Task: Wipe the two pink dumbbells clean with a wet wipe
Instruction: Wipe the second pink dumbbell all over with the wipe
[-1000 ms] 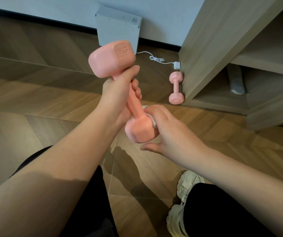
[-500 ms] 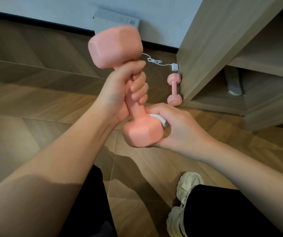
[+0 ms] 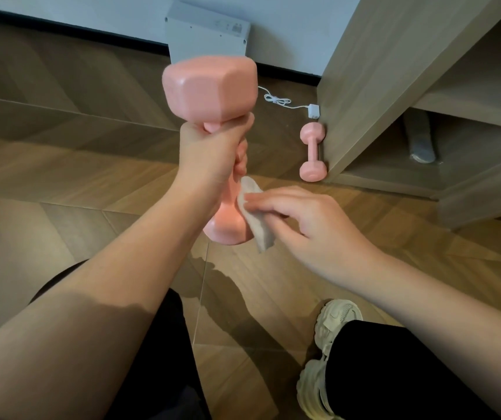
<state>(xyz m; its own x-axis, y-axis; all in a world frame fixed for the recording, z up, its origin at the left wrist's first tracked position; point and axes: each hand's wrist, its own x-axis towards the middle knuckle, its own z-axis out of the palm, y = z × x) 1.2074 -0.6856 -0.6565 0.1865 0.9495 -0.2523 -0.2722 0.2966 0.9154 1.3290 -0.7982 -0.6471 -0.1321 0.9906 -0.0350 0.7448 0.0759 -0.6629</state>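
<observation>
My left hand (image 3: 213,159) grips the handle of a pink dumbbell (image 3: 210,89), held nearly upright in the air over the floor. Its lower head (image 3: 226,227) shows just below my fist. My right hand (image 3: 313,222) presses a crumpled white wet wipe (image 3: 255,219) against the right side of that lower head, fingers stretched flat over the wipe. A second pink dumbbell (image 3: 313,151) lies on the wooden floor against the corner of a wooden cabinet.
The wooden cabinet (image 3: 394,71) with open shelves fills the right side. A grey box (image 3: 207,31) leans on the wall, with a white cable and plug (image 3: 313,111) beside it. My legs in black trousers and a cream shoe (image 3: 325,359) are at the bottom.
My left hand has turned the dumbbell more upright. My right hand has opened from cupping the lower head, and the wipe now shows, pressed flat on that head's side.
</observation>
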